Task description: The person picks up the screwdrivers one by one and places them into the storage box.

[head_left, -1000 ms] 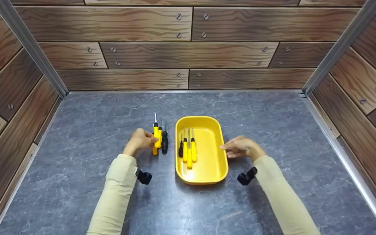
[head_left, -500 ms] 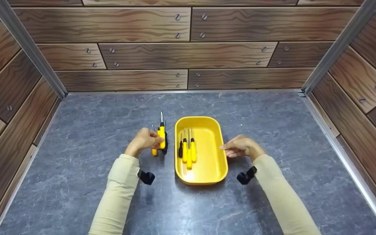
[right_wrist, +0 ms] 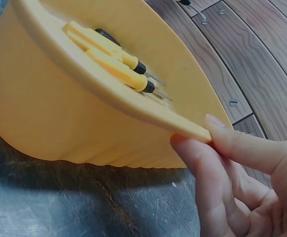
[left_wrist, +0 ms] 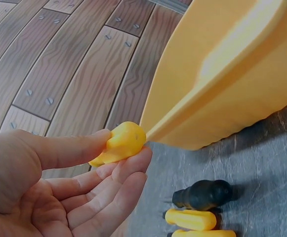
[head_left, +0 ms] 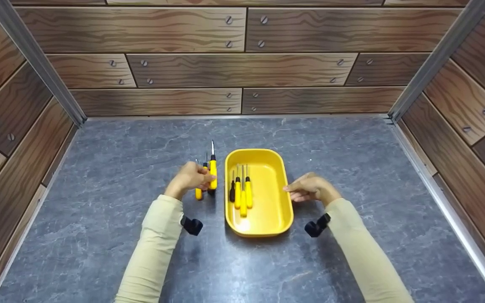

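In the head view my left hand [head_left: 193, 175] pinches a yellow-handled screwdriver [head_left: 213, 168] between thumb and fingers, its blade pointing away. The screwdriver is raised beside the left wall of a yellow tray [head_left: 274, 227]; in the left wrist view its handle end [left_wrist: 128, 140] faces the camera. Below it on the table lie a black screwdriver [left_wrist: 205, 194] and two yellow ones, the nearer of them a yellow screwdriver [left_wrist: 192, 218]. My right hand [right_wrist: 242, 182] pinches the tray's right rim, thumb over the inside. Several screwdrivers [head_left: 243, 198] lie side by side in the tray's left half.
The grey marbled tabletop [head_left: 141, 143] surrounds the tray. Wood-patterned panels [head_left: 242, 69] stand at the back and both sides, with metal strips along the edges. A small black camera mount [head_left: 192, 226] sits at my left wrist, and another camera mount [head_left: 317, 226] at my right.
My left hand has carried the yellow screwdriver rightward, from over the loose screwdrivers to near the tray's left wall. My right hand stays on the rim.
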Demonstrator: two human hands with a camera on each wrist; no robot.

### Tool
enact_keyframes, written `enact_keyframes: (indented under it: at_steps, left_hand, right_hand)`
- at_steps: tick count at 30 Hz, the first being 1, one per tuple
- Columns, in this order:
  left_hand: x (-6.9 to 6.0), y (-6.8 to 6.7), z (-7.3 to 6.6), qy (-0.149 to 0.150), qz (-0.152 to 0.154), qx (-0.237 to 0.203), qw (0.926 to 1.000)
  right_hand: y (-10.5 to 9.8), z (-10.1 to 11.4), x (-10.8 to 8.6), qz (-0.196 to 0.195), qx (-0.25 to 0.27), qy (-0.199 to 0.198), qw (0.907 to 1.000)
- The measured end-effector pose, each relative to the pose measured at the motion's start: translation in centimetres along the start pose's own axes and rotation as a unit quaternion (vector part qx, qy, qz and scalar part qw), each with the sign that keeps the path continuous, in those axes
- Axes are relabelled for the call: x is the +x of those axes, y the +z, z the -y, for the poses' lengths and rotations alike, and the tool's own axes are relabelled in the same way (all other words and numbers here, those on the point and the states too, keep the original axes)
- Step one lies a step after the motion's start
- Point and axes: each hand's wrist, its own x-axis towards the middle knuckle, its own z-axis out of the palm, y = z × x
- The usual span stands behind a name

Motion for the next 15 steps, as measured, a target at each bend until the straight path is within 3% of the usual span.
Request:
enact_keyframes:
  at_steps: [15]
  left_hand:
    - [0.1,1.0,-1.3,0.009,0.009,0.009,0.9999]
  right_hand:
    - [0.0,0.1,-0.1,-0.005,-0.004,0.000,1.0000]
